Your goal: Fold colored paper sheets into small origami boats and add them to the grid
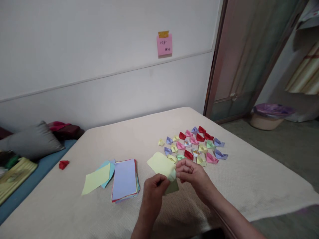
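Between my two hands is a small folded piece of pale green paper (171,175). My left hand (154,191) pinches its left side between thumb and fingers. On the other side, the fingertips of my right hand (190,172) close on its right edge. A pale yellow sheet (159,162) lies on the cloth just behind and beneath the hands, and a darker green piece (172,188) shows below them. Beyond my right hand stand several small folded paper boats (194,141) in red, pink, yellow, green, purple and white, set out in rough rows.
A stack of coloured paper (125,179) lies left of my hands, with loose yellow (96,179) and blue sheets beside it. Farther left is a crumpled red paper piece (63,164). A grey pillow (32,141) rests past the bed's left edge. A lined basin (269,116) stands on the floor at right.
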Tool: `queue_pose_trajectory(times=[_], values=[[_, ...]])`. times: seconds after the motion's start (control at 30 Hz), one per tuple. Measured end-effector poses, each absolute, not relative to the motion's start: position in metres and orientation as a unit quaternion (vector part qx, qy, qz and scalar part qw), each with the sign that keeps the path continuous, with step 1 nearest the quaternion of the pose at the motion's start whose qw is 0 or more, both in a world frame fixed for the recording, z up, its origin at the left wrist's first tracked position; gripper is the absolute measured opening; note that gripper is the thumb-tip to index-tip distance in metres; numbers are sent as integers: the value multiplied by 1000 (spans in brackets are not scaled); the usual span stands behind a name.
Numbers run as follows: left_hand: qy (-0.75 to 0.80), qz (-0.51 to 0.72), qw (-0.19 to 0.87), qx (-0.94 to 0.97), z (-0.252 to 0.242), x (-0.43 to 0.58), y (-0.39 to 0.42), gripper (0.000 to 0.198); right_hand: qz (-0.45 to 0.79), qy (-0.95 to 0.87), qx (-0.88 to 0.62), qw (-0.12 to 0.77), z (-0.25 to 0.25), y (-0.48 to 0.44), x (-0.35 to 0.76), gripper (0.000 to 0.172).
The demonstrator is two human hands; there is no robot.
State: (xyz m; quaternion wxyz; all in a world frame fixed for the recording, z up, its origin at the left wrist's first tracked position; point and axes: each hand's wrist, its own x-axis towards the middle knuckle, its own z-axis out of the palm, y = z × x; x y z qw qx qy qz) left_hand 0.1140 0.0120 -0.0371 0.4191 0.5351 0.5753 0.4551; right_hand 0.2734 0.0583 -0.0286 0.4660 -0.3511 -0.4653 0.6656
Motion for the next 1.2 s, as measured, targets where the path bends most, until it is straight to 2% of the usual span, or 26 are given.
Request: queue_pose_trajectory(times=[0.23,0.4,0.57,0.67,0.73,0.9,1.0,1.2], values=[[563,445,437,542,-36,116,11,17,624,-497,-399,452,-36,63,269,20],[560,446,441,542,-34,117,10,16,593,-514,-398,475,-38,64,269,20],[562,434,442,549,-33,117,9,19,636,-522,-359,441,-40,62,269,22],[562,429,443,552,-33,116,9,20,661,-517,-351,417,-39,62,270,17],[563,432,443,548,-34,116,10,20,663,-498,-358,430,-36,61,272,10],[570,433,439,543,-36,115,11,20,647,-494,-366,451,-29,60,276,22],[574,428,431,550,-36,115,10,19,617,-534,-372,443,-33,60,273,14],[570,431,438,546,-34,116,10,16,610,-537,-380,442,-35,61,273,14]])
